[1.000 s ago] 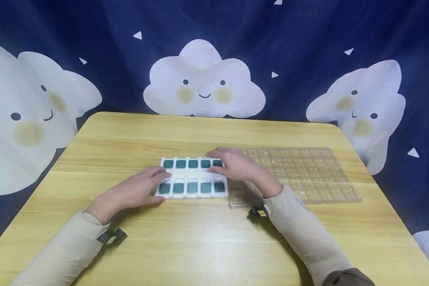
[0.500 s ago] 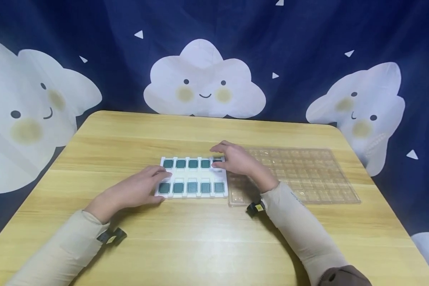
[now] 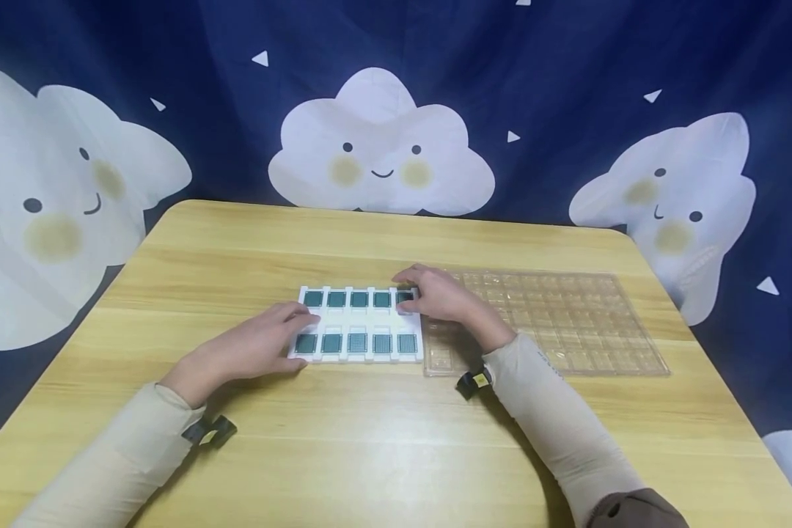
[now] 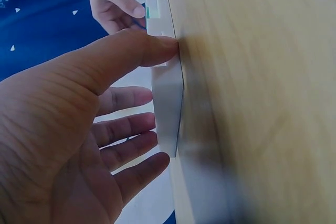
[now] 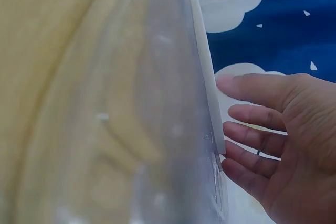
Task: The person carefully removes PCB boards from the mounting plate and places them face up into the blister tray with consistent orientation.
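Note:
A white tray [image 3: 350, 320] lies on the table, with green square chips [image 3: 359, 299] in two rows of pockets along its long sides. My left hand [image 3: 251, 345] rests at its left end, thumb against the front edge and fingers spread over the end. My right hand [image 3: 438, 293] is over the back right corner, with the thumb beside the last chip [image 3: 405, 297] of the back row and the fingers reaching past the back edge. In the right wrist view the right thumb and fingers [image 5: 252, 137] are apart and the fingertips are right at the tray's side.
A clear plastic tray [image 3: 567, 323] with many square compartments lies directly right of the white tray, partly under the right forearm. The wooden table [image 3: 369, 440] ends at a dark blue curtain [image 3: 237, 147] with cloud prints.
My right hand has shifted slightly right, uncovering the fourth back-row chip, and now sits over the corner chip. The left hand and both trays hold their places.

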